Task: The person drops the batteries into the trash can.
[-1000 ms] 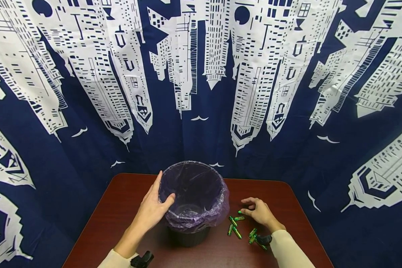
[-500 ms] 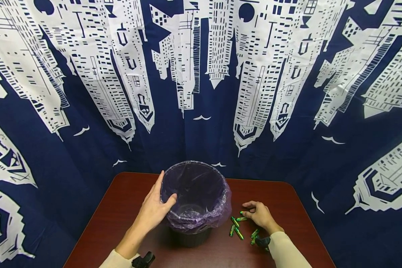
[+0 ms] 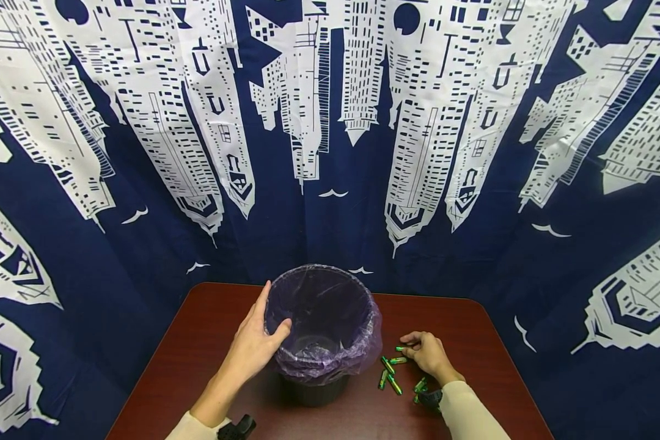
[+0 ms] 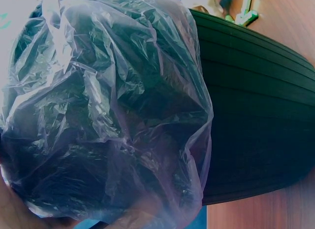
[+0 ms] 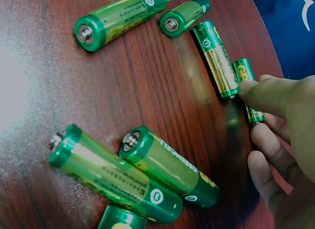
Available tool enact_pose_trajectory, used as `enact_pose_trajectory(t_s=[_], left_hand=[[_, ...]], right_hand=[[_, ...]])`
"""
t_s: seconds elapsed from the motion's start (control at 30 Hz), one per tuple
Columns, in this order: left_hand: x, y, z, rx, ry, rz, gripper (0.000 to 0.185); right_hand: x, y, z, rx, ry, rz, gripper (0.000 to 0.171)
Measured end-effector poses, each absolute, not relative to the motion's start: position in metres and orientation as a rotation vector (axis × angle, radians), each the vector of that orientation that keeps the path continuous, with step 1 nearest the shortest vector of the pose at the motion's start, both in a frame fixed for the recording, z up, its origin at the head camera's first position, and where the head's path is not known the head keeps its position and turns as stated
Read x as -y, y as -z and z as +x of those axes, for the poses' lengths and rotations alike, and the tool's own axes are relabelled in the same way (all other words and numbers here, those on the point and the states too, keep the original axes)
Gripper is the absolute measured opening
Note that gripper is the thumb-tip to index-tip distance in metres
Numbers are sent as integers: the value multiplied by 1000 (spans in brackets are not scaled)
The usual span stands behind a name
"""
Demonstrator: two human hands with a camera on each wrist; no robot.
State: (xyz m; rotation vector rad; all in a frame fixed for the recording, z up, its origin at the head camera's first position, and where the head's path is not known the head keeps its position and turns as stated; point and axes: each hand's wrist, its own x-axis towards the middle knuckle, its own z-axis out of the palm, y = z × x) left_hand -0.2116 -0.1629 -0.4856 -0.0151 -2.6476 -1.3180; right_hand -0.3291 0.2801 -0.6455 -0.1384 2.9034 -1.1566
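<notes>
In the lower right of the head view the right hand point(image 3: 428, 352) pinches a green battery point(image 5: 247, 88) lying flat on the table point(image 3: 198, 342), long axis toward the bin point(image 3: 321, 318) at lower centre, whose lined rim the left hand point(image 3: 255, 345) grips.

Both arms wear cream, close-fitting long sleeves. The left sleeve point(image 3: 189, 428) ends at the wrist, behind the bare left hand point(image 3: 253, 345); a black strapped device point(image 3: 235, 428) sits at its cuff. The right sleeve point(image 3: 467, 412) ends likewise behind the bare right hand point(image 3: 429, 354), with a matching black device point(image 3: 430, 398) at the cuff. No rings or gloves show on either hand.
</notes>
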Motion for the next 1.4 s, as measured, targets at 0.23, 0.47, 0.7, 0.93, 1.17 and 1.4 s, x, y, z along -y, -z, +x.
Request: enact_pose_trajectory(t_s=[0.23, 0.47, 0.7, 0.93, 1.17, 1.4], left_hand=[[162, 483, -212, 2640, 1328, -35, 100], [161, 480, -213, 2632, 1337, -51, 100], [161, 480, -212, 2617, 1338, -64, 99], [162, 486, -205, 2630, 1338, -23, 100], [162, 486, -204, 2632, 1316, -13, 99], [160, 485, -204, 2644, 1313, -8, 99]], right_hand=[[-283, 642, -327, -2931, 1135, -126, 14], [-285, 636, -326, -2942, 1141, -143, 11], [-287, 630, -325, -2954, 1135, -117, 12], [-289, 619, -320, -2993, 1126, -181, 16], [-287, 602, -314, -3022, 1176, -247, 16], [-280, 583, -313, -3085, 1215, -320, 13]])
